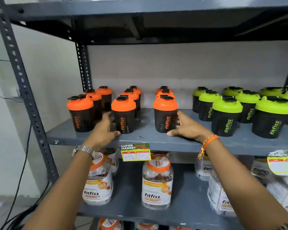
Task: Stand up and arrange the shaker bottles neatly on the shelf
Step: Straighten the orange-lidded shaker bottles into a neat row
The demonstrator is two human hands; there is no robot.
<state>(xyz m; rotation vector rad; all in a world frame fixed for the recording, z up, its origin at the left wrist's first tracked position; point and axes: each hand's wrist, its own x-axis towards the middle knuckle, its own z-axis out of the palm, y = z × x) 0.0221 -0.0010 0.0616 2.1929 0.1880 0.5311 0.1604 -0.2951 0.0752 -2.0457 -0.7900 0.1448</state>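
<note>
Here the orange-lidded shaker bottles [123, 113] stand upright on the middle shelf [96, 138], in three rows running from near to far, with the green-lidded shaker bottles [226, 116] in similar rows further right. The left hand [105, 128] lies just left of the middle row's front bottle, fingers loosely spread and thumb tip at its base; it grips nothing that I can see. That bottle sits immediately right of this hand, long axis vertical. The right hand [185, 126] is open too, fingers against the right side of the third row's front bottle [165, 114], which lies directly to its left. Each hand is nearest its own bottle, so the likely move is a sideways nudge to even the gap between the rows. The bottles read "fitfizz" vertically. A shelf-edge price tag [135, 151] reads "SUPER MARKET"; its handwritten prices are illegible. The jars [156, 183] below also read "fitfizz".
</note>
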